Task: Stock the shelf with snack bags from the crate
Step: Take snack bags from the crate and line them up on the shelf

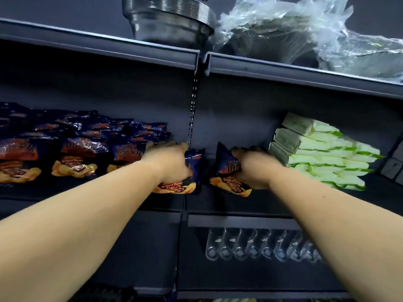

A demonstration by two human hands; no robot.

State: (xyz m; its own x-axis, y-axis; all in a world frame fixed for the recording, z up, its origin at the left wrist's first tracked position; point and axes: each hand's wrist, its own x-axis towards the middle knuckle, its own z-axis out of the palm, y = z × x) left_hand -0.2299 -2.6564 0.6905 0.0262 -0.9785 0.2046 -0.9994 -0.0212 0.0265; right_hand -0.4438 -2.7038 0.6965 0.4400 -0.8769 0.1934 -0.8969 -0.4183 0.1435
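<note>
Left hand point(169, 162): grip closed over the upper part of a dark blue snack bag point(189, 171), fingers curled round its top edge, the bag standing upright with its lower edge at the front of the shelf point(87, 194). Right hand point(254, 166): grip likewise closed on a second snack bag point(229, 173) of the same kind, tilted slightly left, its lower corner touching the shelf. The two bags stand just beside each other, either side of the slotted upright point(193, 118) at the back panel. Both hands are motion-blurred; exact finger placement cannot be told. To the left, stocked bags point(82, 149) of the same product lie in overlapping rows, leaning back. To the right, a stack of green-and-white packs point(322, 153) sits near the right hand's bag. Above, metal bowls point(170, 20) and clear plastic wrapping point(294, 31) occupy the upper shelf; below, a row of clear glasses point(257, 247). The crate is not in view. Assessment: the step in hand appears to be setting both bags down at the end of the row. Recommended practice: seat each base fully on the shelf before letting go, lean the bags back to match the row, keep the printed face forward, close the gap to the left-hand row, and hold lightly, since a hard squeeze would likely crush the contents.
</note>
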